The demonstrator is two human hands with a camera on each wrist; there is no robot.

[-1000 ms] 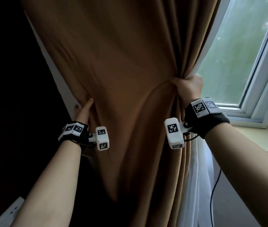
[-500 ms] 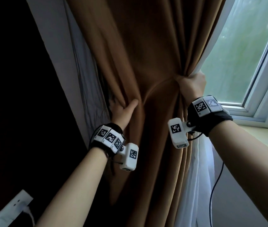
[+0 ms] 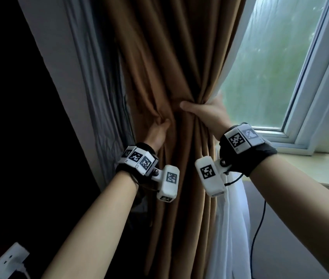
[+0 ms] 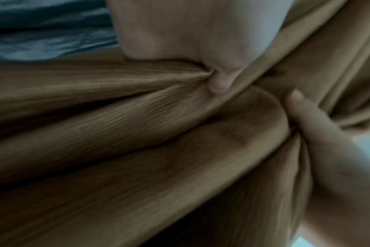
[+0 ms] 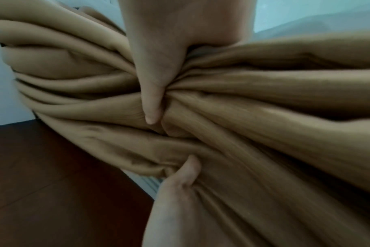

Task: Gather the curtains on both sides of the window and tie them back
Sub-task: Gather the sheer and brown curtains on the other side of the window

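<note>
A brown curtain [image 3: 171, 63] hangs left of the window, bunched into folds at mid height. My right hand [image 3: 205, 115] grips the gathered folds from the window side, thumb across the front; the right wrist view shows that thumb [image 5: 152, 100] pressed into the brown curtain [image 5: 264, 103]. My left hand [image 3: 157, 131] grips the curtain's left edge, fingers hidden behind the cloth. In the left wrist view its thumb [image 4: 220, 83] digs into the brown curtain [image 4: 137, 133]. A white sheer curtain [image 3: 228, 228] hangs behind, below my right wrist.
The window [image 3: 276, 63] with its white frame fills the upper right, a pale sill [image 3: 320, 168] below it. A grey lining strip [image 3: 101, 97] and white wall lie left of the curtain. A black cable [image 3: 258, 234] dangles at right. A white socket strip [image 3: 8, 260] sits bottom left.
My left hand has swept the curtain's left edge rightwards toward my right hand, narrowing the curtain into a bundle and baring the wall and grey lining. My right hand has stayed put, gripping.
</note>
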